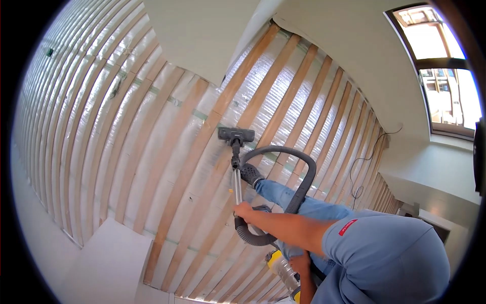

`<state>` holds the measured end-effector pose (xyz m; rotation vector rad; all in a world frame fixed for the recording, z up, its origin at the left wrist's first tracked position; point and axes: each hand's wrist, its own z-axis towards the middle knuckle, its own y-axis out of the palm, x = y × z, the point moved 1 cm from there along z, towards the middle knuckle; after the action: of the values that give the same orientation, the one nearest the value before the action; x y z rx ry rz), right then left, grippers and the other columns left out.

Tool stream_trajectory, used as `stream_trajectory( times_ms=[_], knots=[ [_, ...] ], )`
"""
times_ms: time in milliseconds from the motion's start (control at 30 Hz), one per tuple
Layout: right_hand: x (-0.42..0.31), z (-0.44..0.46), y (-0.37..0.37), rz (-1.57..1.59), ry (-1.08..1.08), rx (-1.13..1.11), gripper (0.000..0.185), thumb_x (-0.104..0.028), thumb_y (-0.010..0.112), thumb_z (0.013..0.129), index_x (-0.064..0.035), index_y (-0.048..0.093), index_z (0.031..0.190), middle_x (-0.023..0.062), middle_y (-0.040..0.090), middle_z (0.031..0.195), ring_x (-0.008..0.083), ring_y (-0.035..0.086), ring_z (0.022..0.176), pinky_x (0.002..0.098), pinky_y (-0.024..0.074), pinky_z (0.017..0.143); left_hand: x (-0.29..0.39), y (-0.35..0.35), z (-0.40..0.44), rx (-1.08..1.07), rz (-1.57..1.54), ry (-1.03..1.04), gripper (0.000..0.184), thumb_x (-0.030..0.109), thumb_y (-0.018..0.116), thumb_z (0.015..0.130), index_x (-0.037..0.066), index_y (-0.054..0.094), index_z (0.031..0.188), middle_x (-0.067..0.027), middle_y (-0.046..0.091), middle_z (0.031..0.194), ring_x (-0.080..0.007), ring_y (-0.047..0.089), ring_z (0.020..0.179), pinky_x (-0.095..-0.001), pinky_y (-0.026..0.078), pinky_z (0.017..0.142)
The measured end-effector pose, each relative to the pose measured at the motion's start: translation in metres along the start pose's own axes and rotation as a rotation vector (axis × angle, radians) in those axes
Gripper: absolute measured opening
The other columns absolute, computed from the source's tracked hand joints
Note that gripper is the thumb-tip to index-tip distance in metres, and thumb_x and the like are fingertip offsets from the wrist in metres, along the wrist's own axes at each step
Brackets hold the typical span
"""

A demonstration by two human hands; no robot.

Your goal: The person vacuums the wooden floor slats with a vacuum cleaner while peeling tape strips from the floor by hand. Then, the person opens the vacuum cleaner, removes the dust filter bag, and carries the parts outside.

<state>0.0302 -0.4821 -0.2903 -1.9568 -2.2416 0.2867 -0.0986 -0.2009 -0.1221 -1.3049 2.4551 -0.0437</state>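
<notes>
My right hand (243, 210) is closed round the handle end of a vacuum cleaner's metal wand (238, 186). At the wand's far end, the dark floor head (236, 135) rests across the wooden battens and the silvery sheeting. A grey ribbed hose (310, 175) arcs over my jeans-clad leg and curls below my right hand. My left hand (299, 263) is beside the yellow and clear vacuum canister (284, 271), its fingers curled at the canister's upper part; the exact grip is partly hidden. My dark clog (250, 174) stands close to the wand.
Parallel wooden battens (169, 238) cross the floor over reflective foil (200, 124). A thin black cable (358, 175) trails along the wall side. A white panel (109, 258) lies at the lower left. A pale wall block (202, 30) juts in, and a roof window (440, 71) is at upper right.
</notes>
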Motion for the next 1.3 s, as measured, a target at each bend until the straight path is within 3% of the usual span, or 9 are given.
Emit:
stream_trajectory(
  times_ms=[33, 100, 333, 567, 800, 1033, 1133, 1200, 1300],
  knots=[
    [0.013, 0.052, 0.012, 0.182, -0.046, -0.121, 0.029, -0.018, 0.067, 0.080, 0.0082, 0.066, 0.091, 0.0184, 0.067, 0.085, 0.0306, 0.070, 0.074, 0.0450, 0.0537, 0.059, 0.001, -0.003, -0.001, 0.009, -0.032, 0.021, 0.095, 0.072, 0.063, 0.076, -0.009, 0.049, 0.124, -0.0265, 0.052, 0.126, -0.0428, 0.057, 0.117, -0.0507, 0.049, 0.095],
    [0.020, 0.119, 0.019, 0.027, -0.331, -0.113, 0.026, -0.017, 0.067, 0.080, 0.0077, 0.065, 0.088, 0.0179, 0.066, 0.083, 0.0290, 0.067, 0.071, 0.0449, 0.0523, 0.058, 0.002, -0.004, -0.003, 0.007, -0.062, 0.026, 0.106, 0.076, 0.064, 0.072, -0.013, 0.046, 0.126, -0.0306, 0.051, 0.127, -0.0454, 0.056, 0.116, -0.0516, 0.047, 0.097],
    [-0.084, 0.141, -0.046, 0.083, -0.231, 0.049, 0.019, -0.010, 0.067, 0.078, 0.0073, 0.062, 0.083, 0.0171, 0.062, 0.078, 0.0313, 0.063, 0.063, 0.0452, 0.0523, 0.056, 0.003, -0.006, -0.003, -0.045, -0.077, 0.016, 0.099, 0.071, 0.066, 0.074, -0.012, 0.049, 0.125, -0.0309, 0.050, 0.128, -0.0460, 0.054, 0.118, -0.0525, 0.045, 0.100],
    [-0.166, 0.185, -0.173, 0.487, -0.169, -0.115, 0.023, -0.008, 0.066, 0.084, 0.0073, 0.055, 0.097, 0.0209, 0.057, 0.075, 0.0342, 0.061, 0.056, 0.0501, 0.0566, 0.050, 0.004, 0.001, -0.003, -0.009, -0.082, 0.081, 0.096, 0.070, 0.067, 0.074, -0.011, 0.050, 0.122, -0.0311, 0.050, 0.128, -0.0464, 0.053, 0.119, -0.0512, 0.044, 0.101],
    [-0.197, 0.159, -0.304, -0.158, -0.344, -0.032, 0.029, -0.017, 0.064, 0.086, 0.0078, 0.056, 0.099, 0.0144, 0.064, 0.077, 0.0238, 0.067, 0.063, 0.0368, 0.0604, 0.057, -0.001, 0.011, -0.001, 0.042, -0.050, 0.081, 0.092, 0.068, 0.068, 0.074, -0.008, 0.048, 0.120, -0.0255, 0.052, 0.121, -0.0420, 0.054, 0.115, -0.0520, 0.046, 0.097],
    [-0.153, 0.152, -0.223, -0.187, -0.285, -0.088, 0.030, -0.020, 0.056, 0.092, 0.0072, 0.054, 0.103, 0.0176, 0.063, 0.070, 0.0278, 0.064, 0.058, 0.0413, 0.0560, 0.052, 0.004, -0.004, -0.004, 0.031, -0.095, 0.036, 0.094, 0.064, 0.068, 0.074, -0.011, 0.045, 0.126, -0.0235, 0.052, 0.123, -0.0406, 0.052, 0.116, -0.0518, 0.043, 0.097],
    [-0.099, 0.157, -0.159, -0.420, -0.436, -0.029, 0.031, -0.016, 0.062, 0.088, 0.0122, 0.057, 0.101, 0.0164, 0.062, 0.074, 0.0270, 0.064, 0.059, 0.0394, 0.0534, 0.049, -0.003, 0.002, -0.004, 0.069, -0.086, 0.049, 0.098, 0.064, 0.068, 0.073, -0.013, 0.044, 0.128, -0.0237, 0.052, 0.121, -0.0395, 0.052, 0.114, -0.0502, 0.043, 0.098],
    [-0.068, 0.103, -0.118, -0.597, -0.518, -0.015, 0.028, -0.015, 0.067, 0.078, 0.0119, 0.062, 0.084, 0.0175, 0.065, 0.078, 0.0283, 0.066, 0.067, 0.0415, 0.0516, 0.057, -0.004, -0.003, -0.004, 0.144, -0.109, 0.090, 0.099, 0.065, 0.068, 0.073, -0.014, 0.044, 0.128, -0.0237, 0.052, 0.120, -0.0386, 0.052, 0.113, -0.0489, 0.044, 0.096],
    [-0.026, 0.072, -0.097, -0.763, -0.558, -0.077, 0.045, -0.023, 0.070, 0.075, 0.0187, 0.061, 0.089, 0.0289, 0.067, 0.086, 0.0358, 0.069, 0.078, 0.0423, 0.0539, 0.069, -0.005, 0.000, 0.000, 0.205, -0.084, 0.100, 0.100, 0.065, 0.068, 0.072, -0.015, 0.044, 0.128, -0.0232, 0.052, 0.120, -0.0377, 0.053, 0.111, -0.0472, 0.046, 0.093]
  ],
)
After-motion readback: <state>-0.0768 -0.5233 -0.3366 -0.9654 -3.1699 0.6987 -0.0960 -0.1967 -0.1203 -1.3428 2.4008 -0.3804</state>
